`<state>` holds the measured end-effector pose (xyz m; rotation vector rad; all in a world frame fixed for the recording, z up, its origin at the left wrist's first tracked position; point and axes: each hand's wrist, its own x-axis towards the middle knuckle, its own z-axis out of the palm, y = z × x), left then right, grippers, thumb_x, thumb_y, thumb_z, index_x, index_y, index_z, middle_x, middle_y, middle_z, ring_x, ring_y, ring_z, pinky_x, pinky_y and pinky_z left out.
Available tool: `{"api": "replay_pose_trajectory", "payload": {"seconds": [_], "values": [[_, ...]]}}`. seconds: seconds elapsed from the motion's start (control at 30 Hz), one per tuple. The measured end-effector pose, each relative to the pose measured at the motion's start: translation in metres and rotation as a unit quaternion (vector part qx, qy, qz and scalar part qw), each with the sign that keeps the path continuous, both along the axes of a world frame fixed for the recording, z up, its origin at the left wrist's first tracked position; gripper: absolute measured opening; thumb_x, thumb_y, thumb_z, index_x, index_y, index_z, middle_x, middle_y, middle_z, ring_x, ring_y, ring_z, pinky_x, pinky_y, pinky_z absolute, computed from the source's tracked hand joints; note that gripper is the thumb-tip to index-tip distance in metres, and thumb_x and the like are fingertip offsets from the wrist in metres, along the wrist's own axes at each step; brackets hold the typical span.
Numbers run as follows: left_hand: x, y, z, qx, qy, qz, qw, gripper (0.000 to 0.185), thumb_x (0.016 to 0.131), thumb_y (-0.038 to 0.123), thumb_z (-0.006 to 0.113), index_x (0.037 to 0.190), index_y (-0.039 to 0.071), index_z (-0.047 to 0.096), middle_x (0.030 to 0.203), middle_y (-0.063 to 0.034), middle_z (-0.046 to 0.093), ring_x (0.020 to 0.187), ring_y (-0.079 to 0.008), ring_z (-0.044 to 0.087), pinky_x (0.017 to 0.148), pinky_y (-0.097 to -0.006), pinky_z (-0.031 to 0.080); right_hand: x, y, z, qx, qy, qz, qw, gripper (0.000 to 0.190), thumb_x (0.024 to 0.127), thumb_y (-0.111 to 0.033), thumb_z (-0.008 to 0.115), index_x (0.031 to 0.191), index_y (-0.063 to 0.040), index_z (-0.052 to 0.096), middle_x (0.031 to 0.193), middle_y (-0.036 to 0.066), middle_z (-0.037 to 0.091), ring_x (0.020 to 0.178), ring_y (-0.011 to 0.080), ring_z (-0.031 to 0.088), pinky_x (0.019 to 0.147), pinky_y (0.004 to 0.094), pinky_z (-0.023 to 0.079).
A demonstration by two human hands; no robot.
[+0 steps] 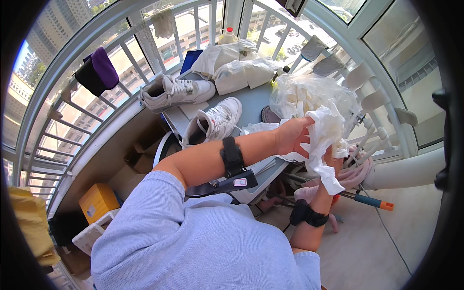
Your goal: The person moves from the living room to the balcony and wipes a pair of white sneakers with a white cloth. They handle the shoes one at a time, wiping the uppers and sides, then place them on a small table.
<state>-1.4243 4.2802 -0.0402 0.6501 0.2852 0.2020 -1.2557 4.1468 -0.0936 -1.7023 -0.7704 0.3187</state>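
Observation:
My left hand [295, 136] reaches across to a crumpled sheet of white paper [323, 136], its thumb and fingertips against the near edge. My right hand is mostly hidden behind that paper, which hangs down over the right wrist [332, 161]. Directly behind the paper bulges a clear plastic bag [290, 87] with crumpled whitish paper inside. To the left, two white high-top sneakers, one farther [181, 90] and one nearer [221, 117], stand on a grey-topped table [253, 105]. Between sneakers and bag shows the toe of a dark shoe [269, 115].
White plastic-wrapped bundles [243, 74] lie at the table's back, before a red-capped bottle [228, 36]. Window railings curve around. A white pipe [406, 168], coiled pinkish hose [359, 170] and an orange-ended handle [375, 202] are at right. A yellow box [98, 203] sits low left.

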Motion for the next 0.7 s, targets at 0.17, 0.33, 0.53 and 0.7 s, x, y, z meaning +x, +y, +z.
{"api": "replay_pose_trajectory", "payload": {"seconds": [0.17, 0.33, 0.53, 0.7], "values": [[0.017, 0.010, -0.006, 0.044, -0.075, -0.082, 0.993, 0.037, 0.094, 0.031, 0.046, 0.121, 0.007, 0.054, 0.122, -0.0075, 0.056, 0.109, -0.0205, 0.055, 0.086, -0.0412, 0.050, -0.025, 0.004, 0.005, 0.041, 0.049, 0.104, 0.993, 0.040, 0.088, -0.017, 0.063, 0.122, -0.001, 0.050, 0.109, 0.008, 0.059, 0.090, 0.0141, 0.056, 0.076, 0.0290, 0.047], [0.019, 0.086, -0.007, 0.430, 0.061, 0.067, 0.898, 0.027, 0.081, 0.011, 0.058, 0.106, 0.000, 0.062, 0.104, -0.0087, 0.063, 0.096, -0.0174, 0.061, 0.082, -0.0288, 0.050, 0.003, -0.016, 0.026, 0.148, 0.068, 0.008, 0.987, 0.042, 0.084, -0.016, 0.065, 0.122, -0.003, 0.051, 0.112, 0.010, 0.058, 0.095, 0.0189, 0.056, 0.081, 0.0316, 0.046], [0.037, 0.146, -0.068, 0.732, 0.309, 0.300, 0.528, 0.060, 0.077, 0.036, 0.068, 0.124, 0.002, 0.052, 0.120, -0.0203, 0.056, 0.109, -0.0336, 0.056, 0.091, -0.0407, 0.045, 0.032, 0.009, 0.068, 0.274, -0.058, -0.166, 0.945, 0.048, 0.078, -0.013, 0.068, 0.122, -0.005, 0.052, 0.115, 0.013, 0.057, 0.101, 0.0255, 0.055, 0.087, 0.0349, 0.045], [0.060, 0.171, -0.106, 0.594, 0.239, 0.177, 0.747, 0.042, 0.083, 0.032, 0.064, 0.114, 0.004, 0.060, 0.104, -0.0173, 0.065, 0.096, -0.0299, 0.063, 0.081, -0.0405, 0.049, 0.022, 0.092, 0.031, 0.223, -0.331, -0.117, 0.909, 0.054, 0.072, -0.011, 0.072, 0.122, -0.006, 0.053, 0.117, 0.015, 0.056, 0.105, 0.0310, 0.054, 0.093, 0.0376, 0.044]]}}
